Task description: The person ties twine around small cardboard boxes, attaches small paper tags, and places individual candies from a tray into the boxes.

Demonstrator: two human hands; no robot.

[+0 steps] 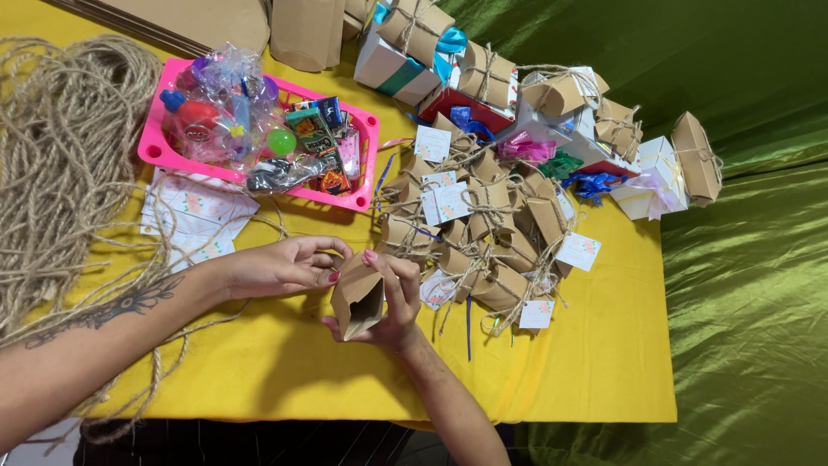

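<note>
Right hand grips an open, untied paper bag above the yellow table, left hand pinching at its mouth; many tied bags lie finished, twine unused alongside.

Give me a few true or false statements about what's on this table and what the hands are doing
1. The right hand holds an open brown paper bag. True.
2. The tray of small toys is blue. False: it is pink.
3. The table cover is yellow. True.
4. The loose twine lies on the right of the table. False: it lies on the left.
5. The left hand rests flat on the tray. False: it is beside the bag's top.
</note>
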